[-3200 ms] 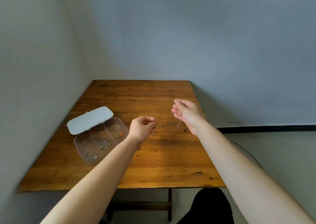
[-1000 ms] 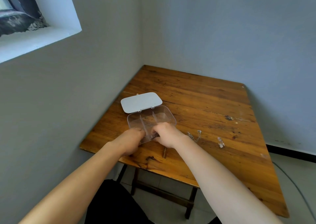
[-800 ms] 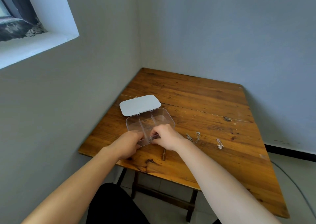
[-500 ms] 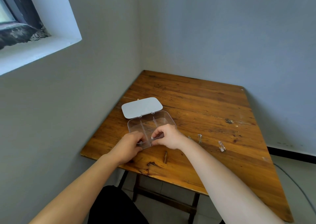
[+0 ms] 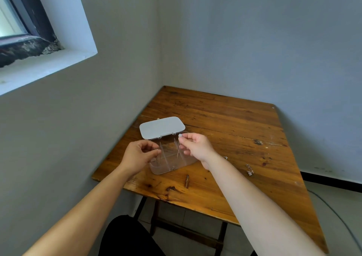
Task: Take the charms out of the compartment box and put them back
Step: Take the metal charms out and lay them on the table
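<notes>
A wooden table (image 5: 225,138) is seen pushed into the corner of two grey walls, and a clear compartment box (image 5: 172,162) is set near its 9 o'clock edge. The box lid (image 5: 162,127) is laid open flat at the box's 12 o'clock side, joined to it by small hinges. Upright dividers are seen splitting the box into compartments.

The left hand (image 5: 137,157) is held at the 9 o'clock end of the box, fingers curled inward and thumb drawn to the fingertips. A small metallic charm (image 5: 154,148) is pinched there, though its form is too small to be made out.

The right hand (image 5: 196,145) is raised over the 1 o'clock part of the box. Its thumb and forefinger are pressed together on a thin chain charm (image 5: 178,150), which is let hang straight down toward the middle compartments; the other fingers are loosely curled. Whether the chain's lower end is touching the box cannot be told.

Two more charms are left lying on the bare wood at the box's 3 o'clock side: one small charm (image 5: 225,157) just beyond the right wrist, and a silver charm (image 5: 249,170) farther out, well apart from the box. A few tiny pieces are faintly seen in the box's 6 o'clock part, too small to be identified.

A window recess (image 5: 49,40) is set in the wall at 10 o'clock.
</notes>
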